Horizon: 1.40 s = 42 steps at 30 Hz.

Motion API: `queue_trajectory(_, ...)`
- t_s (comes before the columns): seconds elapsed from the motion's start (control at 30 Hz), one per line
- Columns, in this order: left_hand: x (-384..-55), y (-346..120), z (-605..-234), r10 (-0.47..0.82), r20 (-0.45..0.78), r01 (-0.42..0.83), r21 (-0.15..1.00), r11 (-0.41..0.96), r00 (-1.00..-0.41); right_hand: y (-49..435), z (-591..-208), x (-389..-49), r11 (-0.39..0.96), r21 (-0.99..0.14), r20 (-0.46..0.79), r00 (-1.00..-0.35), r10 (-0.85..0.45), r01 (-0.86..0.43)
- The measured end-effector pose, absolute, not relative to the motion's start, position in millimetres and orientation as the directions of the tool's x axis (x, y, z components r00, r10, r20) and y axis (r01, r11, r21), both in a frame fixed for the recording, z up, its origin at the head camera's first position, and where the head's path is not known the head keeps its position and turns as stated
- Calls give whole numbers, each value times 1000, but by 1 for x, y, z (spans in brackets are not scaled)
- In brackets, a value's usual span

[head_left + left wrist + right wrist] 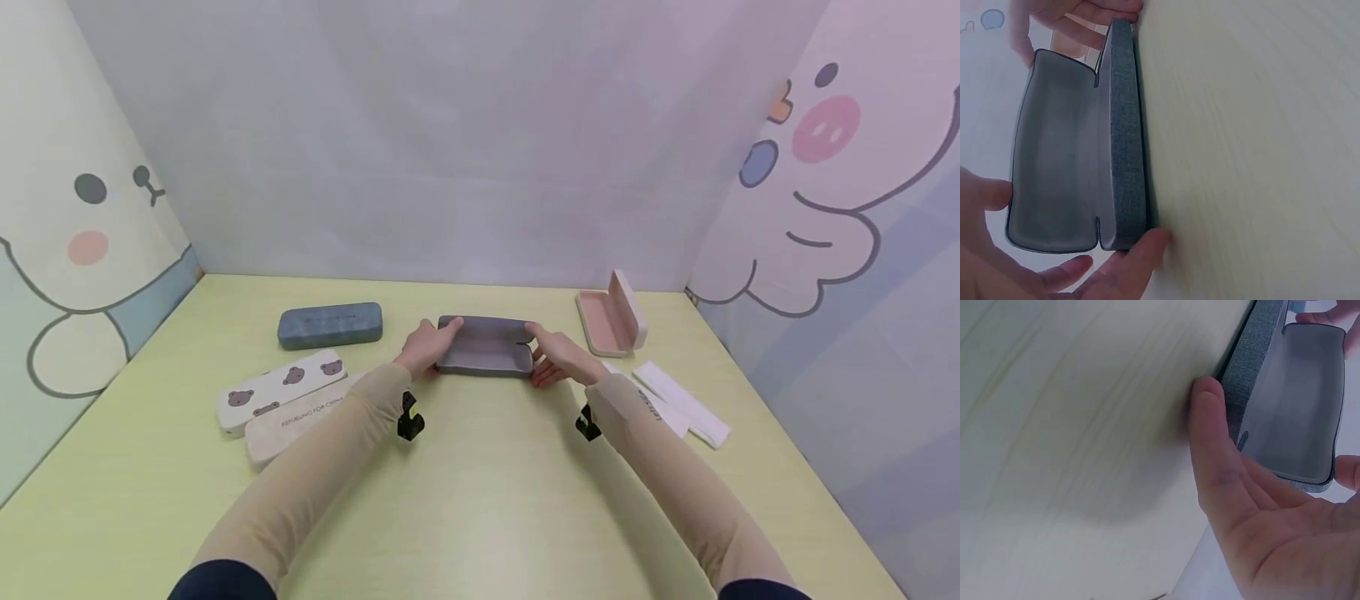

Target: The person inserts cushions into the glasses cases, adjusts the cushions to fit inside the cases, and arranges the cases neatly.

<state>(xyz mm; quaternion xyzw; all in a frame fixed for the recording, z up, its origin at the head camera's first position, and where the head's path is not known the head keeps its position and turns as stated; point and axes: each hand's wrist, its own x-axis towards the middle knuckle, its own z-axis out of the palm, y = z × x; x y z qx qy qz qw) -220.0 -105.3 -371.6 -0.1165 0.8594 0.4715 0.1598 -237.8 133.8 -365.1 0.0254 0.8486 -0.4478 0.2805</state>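
An opened glasses case [485, 357] stands near the middle of the table, its lid tilted up at the back and its grey lining facing me. Its outside is blue-grey woven fabric, as the left wrist view shows on the case [1127, 137]. My left hand [426, 348] grips the left end, thumb on the lid's edge and fingers by the base. At the other end my right hand [562, 358] holds the case [1297, 406] the same way, thumb on the lid rim and fingers against the base. Nothing is visible inside the case.
A closed blue case [330, 326] lies back left. Nearer on the left are a white case with bear prints [281, 385] and a beige lettered case [288, 421], partly behind my sleeve. An open pink-lined case [611, 321] stands right, with white folded strips [682, 400] before it.
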Motion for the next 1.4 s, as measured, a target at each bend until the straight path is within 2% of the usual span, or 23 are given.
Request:
queue_trajectory(0.17, -220, -105, -369, -68, -402, -366, 733, 574, -913, 139, -362, -237, 599, -753, -483, -847, -221, 273)
queue_trajectory(0.4, -219, -107, -351, -161, -204, -259, 708, 657, -966, 150, -348, -234, 673, -710, -424, -889, -175, 206)
queue_trajectory(0.63, -227, -94, -330, -189, -67, -177, 732, 658, -980, 169, -322, -227, 709, -683, -390, -909, -150, 176)
queue_trajectory(0.83, -226, -70, -317, -150, -27, -118, 757, 643, -988, 192, -308, -215, 792, -599, -347, -930, -119, 122)
queue_trajectory(1.4, -222, 1, -314, -8, 16, 7, 767, 641, -1000, 254, -298, -181, 868, -487, -319, -945, -73, 97)
